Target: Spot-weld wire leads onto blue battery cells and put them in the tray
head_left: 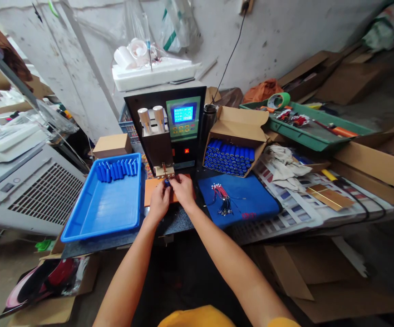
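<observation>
The left hand (160,198) and right hand (183,190) grip one blue cylinder (167,182) between them, just below the machine's brass-coloured block (164,171); from here, its long axis cannot be determined.

A small workshop, this, and the desk (179,222) says so straight away: there's a black box-shaped machine (158,147), its blue screen lit, two silvery cylinders on its front! Right beside it, a brown cardboard box (241,122) packed with shiny blue cylinders (229,156); over on the other side, more in a blue plastic tray (101,204). Red and black wires (222,195) bunched on blue cloth (261,200), a long green plastic tray (319,144) of parts, and behind it all, a scuffed white wall (278,32)!
</observation>
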`<state>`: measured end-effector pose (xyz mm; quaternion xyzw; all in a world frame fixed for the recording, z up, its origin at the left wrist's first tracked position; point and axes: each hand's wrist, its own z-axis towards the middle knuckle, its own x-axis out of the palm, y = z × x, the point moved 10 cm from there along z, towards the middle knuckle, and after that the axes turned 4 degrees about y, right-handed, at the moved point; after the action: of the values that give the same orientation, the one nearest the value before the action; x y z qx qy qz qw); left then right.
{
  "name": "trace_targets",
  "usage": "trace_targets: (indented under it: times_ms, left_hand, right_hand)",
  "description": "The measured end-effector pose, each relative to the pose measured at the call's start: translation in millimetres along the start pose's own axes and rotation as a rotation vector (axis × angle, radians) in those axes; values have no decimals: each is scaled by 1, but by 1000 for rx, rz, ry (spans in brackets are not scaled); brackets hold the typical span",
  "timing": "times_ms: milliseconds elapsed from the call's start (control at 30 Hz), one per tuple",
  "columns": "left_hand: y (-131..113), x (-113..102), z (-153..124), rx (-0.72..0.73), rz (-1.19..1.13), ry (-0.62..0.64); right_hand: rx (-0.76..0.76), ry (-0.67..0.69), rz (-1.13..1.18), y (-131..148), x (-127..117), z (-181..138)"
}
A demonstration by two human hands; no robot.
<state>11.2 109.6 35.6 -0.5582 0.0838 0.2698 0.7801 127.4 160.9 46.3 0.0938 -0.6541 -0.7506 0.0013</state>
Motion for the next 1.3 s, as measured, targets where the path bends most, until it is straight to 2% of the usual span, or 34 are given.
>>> trace_targets:
  times_ms: [833, 1033, 1167, 1300]
  left_hand:
    - [2, 0, -1, -9, -22, 19]
    - [0, 0, 0, -9, -31, 21]
    - [1, 0, 1, -17, -73, 24]
    - [3, 0, -2, -41, -85, 32]
  right_hand:
    - [3, 21, 44, -4, 3, 2]
    - [-10, 75, 93, -9, 4, 1]
    - [-12, 78, 143, -12, -9, -6]
    - [-34, 9, 168, -12, -43, -16]
